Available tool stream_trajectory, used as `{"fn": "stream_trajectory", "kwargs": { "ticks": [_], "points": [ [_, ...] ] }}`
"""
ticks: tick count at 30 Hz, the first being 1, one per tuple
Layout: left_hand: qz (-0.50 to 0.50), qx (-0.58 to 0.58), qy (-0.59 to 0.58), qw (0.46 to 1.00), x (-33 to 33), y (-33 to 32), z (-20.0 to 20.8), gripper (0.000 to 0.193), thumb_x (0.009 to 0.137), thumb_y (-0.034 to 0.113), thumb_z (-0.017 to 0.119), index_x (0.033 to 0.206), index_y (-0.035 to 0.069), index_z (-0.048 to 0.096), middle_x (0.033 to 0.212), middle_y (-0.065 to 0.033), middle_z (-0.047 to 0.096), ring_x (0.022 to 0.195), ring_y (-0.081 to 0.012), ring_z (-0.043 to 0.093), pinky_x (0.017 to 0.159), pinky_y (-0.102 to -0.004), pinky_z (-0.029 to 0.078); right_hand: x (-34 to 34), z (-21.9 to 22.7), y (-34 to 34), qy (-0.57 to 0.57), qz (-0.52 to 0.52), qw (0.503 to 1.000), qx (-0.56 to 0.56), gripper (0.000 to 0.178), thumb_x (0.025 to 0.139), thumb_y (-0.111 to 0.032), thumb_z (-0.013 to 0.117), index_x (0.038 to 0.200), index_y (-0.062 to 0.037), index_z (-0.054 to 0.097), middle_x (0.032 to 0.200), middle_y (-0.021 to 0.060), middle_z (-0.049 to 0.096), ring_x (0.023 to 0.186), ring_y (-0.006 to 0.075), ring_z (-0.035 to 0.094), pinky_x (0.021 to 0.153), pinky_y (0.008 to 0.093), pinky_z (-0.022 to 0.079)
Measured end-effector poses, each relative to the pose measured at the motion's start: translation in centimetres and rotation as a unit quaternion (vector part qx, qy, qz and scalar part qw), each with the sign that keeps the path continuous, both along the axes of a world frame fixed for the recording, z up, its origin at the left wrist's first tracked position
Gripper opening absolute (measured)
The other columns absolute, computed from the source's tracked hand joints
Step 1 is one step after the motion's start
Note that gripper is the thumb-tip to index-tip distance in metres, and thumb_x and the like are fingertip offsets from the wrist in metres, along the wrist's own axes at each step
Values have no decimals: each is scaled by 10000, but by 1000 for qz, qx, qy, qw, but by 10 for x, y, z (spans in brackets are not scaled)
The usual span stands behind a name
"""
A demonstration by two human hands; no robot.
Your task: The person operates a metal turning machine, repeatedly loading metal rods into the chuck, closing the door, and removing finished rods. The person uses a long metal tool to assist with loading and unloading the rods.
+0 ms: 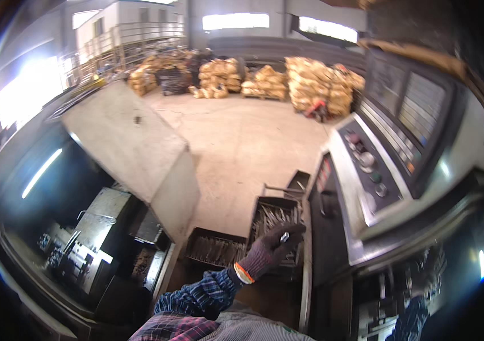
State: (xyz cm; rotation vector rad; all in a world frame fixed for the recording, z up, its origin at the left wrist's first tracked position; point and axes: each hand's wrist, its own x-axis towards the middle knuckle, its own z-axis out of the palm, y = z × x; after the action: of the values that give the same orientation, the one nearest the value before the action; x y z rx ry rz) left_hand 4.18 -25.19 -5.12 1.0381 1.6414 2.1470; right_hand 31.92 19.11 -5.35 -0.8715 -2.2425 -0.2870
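My left hand (270, 249), in a dark knitted glove with an orange and white cuff, reaches over a dark bin (255, 211) of metal rods (279, 215). Its fingers are curled, and the bright end of a metal piece (284, 237) shows between them; the rest of that piece is hidden. At the lower right, a dark patterned sleeve (409, 325) reaches into the shaded opening of the right-hand machine (384, 295). My right hand (418, 302) at its end is too dark and blurred to read its fingers.
Another bin (196, 233) of metal pieces stands left of the first. An open machine with a slanted door (131, 133) stands on the left. To the right is a control panel (375, 167) with knobs. Yellow sacks (316, 82) and a red pallet jack (317, 109) stand farther back.
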Motion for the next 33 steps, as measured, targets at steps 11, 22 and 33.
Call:
{"fn": "stream_trajectory", "kwargs": {
  "ticks": [11,22,33],
  "points": [
    [159,-82,-102,979,-35,-166,-38,355,1045,203,610,1364,48,614,1292,-75,673,1184,-126,612,1038,-291,479,-133,16,-201,76,274,956,78,854,924,-479,684,1572,-45,339,1569,217,419,1431,387,425,1170,513,345],
    [272,4,-94,958,6,-306,8,327,1038,206,627,1314,30,634,1174,-58,704,1067,-126,643,932,-296,523,-292,23,-511,-68,778,429,-453,1095,860,-501,784,1642,-130,113,1668,243,191,1537,374,231,1198,538,288],
    [533,-91,-113,834,77,-399,9,312,905,138,776,1189,33,706,1098,-80,738,1000,-124,684,839,-284,570,-311,26,-687,-263,801,-11,-537,1151,909,-398,769,1641,-156,-87,1679,266,133,1552,342,190,1224,450,222]
  ]
}}
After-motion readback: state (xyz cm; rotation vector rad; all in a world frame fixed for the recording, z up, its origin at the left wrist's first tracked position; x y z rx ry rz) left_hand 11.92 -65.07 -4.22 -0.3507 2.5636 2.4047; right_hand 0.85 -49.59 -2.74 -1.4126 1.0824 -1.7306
